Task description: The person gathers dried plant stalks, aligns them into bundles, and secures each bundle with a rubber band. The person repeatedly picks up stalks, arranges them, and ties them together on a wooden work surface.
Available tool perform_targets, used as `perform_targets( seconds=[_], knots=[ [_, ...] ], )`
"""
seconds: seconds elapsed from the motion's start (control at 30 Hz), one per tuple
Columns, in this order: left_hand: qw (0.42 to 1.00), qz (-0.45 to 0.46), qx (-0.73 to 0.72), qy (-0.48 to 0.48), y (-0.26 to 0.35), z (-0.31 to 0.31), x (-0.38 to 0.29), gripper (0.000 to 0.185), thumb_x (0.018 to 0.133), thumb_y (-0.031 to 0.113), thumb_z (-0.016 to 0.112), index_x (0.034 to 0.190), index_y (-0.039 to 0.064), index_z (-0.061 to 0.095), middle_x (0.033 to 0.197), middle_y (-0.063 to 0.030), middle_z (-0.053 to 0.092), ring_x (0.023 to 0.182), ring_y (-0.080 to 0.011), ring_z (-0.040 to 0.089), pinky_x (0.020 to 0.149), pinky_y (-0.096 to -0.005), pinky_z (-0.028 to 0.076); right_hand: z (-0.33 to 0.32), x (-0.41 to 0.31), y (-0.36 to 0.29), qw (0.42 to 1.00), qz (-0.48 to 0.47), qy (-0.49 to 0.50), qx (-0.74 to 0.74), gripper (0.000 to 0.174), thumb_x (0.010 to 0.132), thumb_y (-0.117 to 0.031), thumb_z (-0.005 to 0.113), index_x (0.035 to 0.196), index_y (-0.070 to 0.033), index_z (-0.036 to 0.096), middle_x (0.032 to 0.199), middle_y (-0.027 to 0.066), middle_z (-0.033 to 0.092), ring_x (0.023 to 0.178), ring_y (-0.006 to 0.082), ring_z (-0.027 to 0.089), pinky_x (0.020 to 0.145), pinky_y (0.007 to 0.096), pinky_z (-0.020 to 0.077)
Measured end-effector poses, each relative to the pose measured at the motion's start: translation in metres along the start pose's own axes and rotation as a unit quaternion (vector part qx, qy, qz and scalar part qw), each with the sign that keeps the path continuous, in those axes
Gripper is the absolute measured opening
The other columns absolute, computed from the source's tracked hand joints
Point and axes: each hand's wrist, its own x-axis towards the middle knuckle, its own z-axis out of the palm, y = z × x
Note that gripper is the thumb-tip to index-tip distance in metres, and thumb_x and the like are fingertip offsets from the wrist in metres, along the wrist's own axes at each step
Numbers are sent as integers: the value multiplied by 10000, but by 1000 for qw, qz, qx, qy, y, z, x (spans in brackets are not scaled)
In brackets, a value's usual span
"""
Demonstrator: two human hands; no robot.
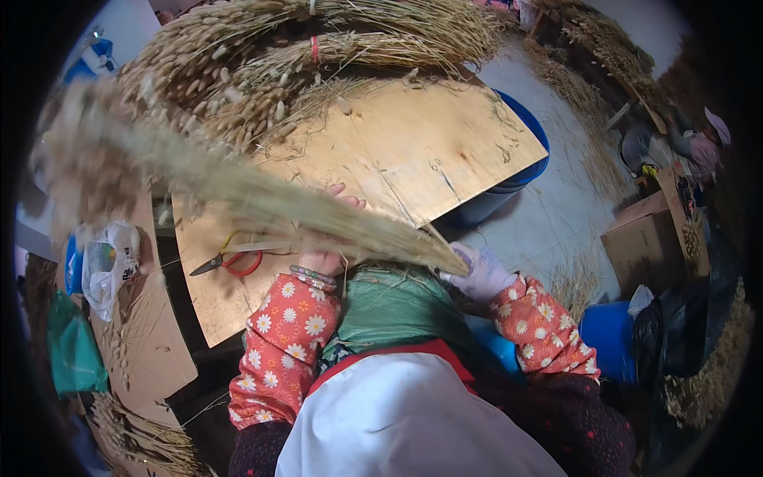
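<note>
In my right hand (477, 271), which wears a pale glove, the stem ends of a dried grass bundle (280, 208) are gripped. The bundle slants up to the left, its fluffy heads blurred by motion. Behind its stems is my left hand (349, 198), fingertips spread beyond the upper edge; the palm is hidden. Scissors (241, 262) with red and yellow handles lie with blades apart on a plywood board (411, 143), left of my left wrist. A green cloth (399, 310) with loose stem bits covers my lap.
Tied dried grass bundles (381, 47) lie along the board's far side. A blue barrel (506, 185) stands under its right corner. Cardboard boxes (644, 238) and a blue container (608, 340) are at right, with another person (700, 149) beyond. Plastic bags (110, 268) lie at left.
</note>
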Motion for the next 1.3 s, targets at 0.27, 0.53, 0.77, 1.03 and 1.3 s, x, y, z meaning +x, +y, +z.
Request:
perform_targets(
  seconds=[0.27, 0.53, 0.77, 1.03, 1.3],
  knots=[
    [998, -14, 37, 44, -6, -8, 6, 411, 990, 324, 407, 1228, -7, 461, 1025, -173, 596, 980, -307, 613, 870, -417, 527, -5, 18, -8, 994, 62, 51, 77, 380, 828, -343, 652, 1072, -55, 608, 957, 194, 643, 876, 340, 623, 751, 371, 485],
    [996, -43, 20, 81, -24, -1, 14, 324, 992, 237, 404, 1200, -2, 473, 1053, -158, 604, 935, -277, 622, 831, -401, 540, 13, 39, -28, 991, 68, -18, 114, 410, 791, -280, 685, 1104, -32, 592, 930, 169, 647, 872, 293, 619, 784, 367, 474],
    [998, -27, -21, 51, -36, -19, 25, 296, 973, 208, 435, 1151, -20, 497, 1084, -184, 614, 947, -295, 630, 859, -388, 536, 20, 39, -40, 996, 29, -46, 64, 365, 776, -258, 659, 1068, -48, 597, 917, 188, 636, 850, 343, 615, 750, 395, 480],
    [992, -42, -75, -88, -26, -4, 6, 447, 928, 271, 560, 1276, 43, 398, 955, -177, 608, 892, -307, 625, 814, -423, 536, 26, 32, -38, 997, -42, -54, 29, 297, 771, -256, 629, 975, -43, 594, 842, 211, 624, 815, 399, 605, 706, 439, 482],
    [997, 53, -8, 57, -9, -12, 8, 353, 947, 283, 524, 1183, 24, 484, 889, -121, 594, 928, -302, 618, 841, -412, 542, 14, 28, -30, 1000, -13, -9, 26, 403, 791, -315, 664, 1084, -45, 597, 904, 204, 646, 873, 383, 615, 774, 423, 484]
  ],
)
